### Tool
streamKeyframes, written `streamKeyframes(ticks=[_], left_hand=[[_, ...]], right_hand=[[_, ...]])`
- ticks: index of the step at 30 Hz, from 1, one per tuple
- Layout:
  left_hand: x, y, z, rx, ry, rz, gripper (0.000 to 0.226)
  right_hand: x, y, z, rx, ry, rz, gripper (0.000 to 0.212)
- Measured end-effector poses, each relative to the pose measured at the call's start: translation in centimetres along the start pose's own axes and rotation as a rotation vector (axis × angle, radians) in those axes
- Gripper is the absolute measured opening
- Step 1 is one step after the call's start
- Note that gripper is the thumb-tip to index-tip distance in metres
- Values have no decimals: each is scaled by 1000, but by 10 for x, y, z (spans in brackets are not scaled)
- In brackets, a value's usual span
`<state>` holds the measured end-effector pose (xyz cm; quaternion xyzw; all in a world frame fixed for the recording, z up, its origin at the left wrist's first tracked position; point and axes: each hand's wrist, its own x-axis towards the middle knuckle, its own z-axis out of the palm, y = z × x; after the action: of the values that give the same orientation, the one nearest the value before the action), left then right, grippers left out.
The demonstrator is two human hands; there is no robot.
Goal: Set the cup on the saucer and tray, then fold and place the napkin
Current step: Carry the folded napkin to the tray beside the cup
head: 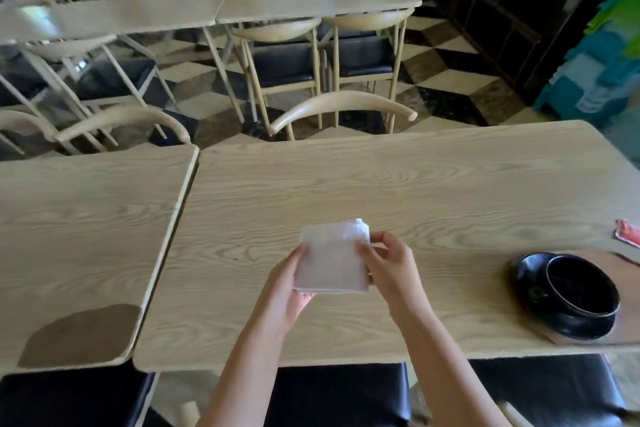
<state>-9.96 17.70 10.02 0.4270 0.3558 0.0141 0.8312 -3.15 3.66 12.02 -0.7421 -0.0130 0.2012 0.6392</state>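
Note:
A white paper napkin (pixel 330 258) is held just above the middle of the wooden table (pixel 381 191), roughly square with its far right corner ruffled. My left hand (pixel 287 291) grips its lower left edge from beneath. My right hand (pixel 388 264) pinches its right edge between thumb and fingers. At the right, a black cup (pixel 581 288) stands on a black saucer (pixel 526 274), and both rest on a wooden tray (pixel 620 340) at the table's near right edge.
A red packet (pixel 628 232) lies at the far right of the table. A second table (pixel 86 219) adjoins on the left, with a brown patch on its near corner. Chairs and more tables stand beyond; black seats sit below the near edge.

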Motion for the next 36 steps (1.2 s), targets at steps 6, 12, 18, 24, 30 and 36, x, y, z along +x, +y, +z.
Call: streamKeyframes(ticks=[6,12,18,24,30,36], left_hand=[[-40,32,15,225,-90,247,5],[-85,53,12,495,-204,454,75],[-129,58,20,643,-153,653,58],[-157,34,24,617,-155,720,58],[-187,-19,42,571,-146,706,56],[-223,-70,77,591,-211,679,58]], right_hand=[[-11,-26,-25,70,43,-34,3],[-24,-48,-33,-32,71,-166,7],[-54,-69,-38,-55,50,-255,6],[-99,-71,-69,-61,-11,-287,14],[-160,-45,-120,-176,-81,-294,40],[-210,-21,-180,-208,13,-284,44]])
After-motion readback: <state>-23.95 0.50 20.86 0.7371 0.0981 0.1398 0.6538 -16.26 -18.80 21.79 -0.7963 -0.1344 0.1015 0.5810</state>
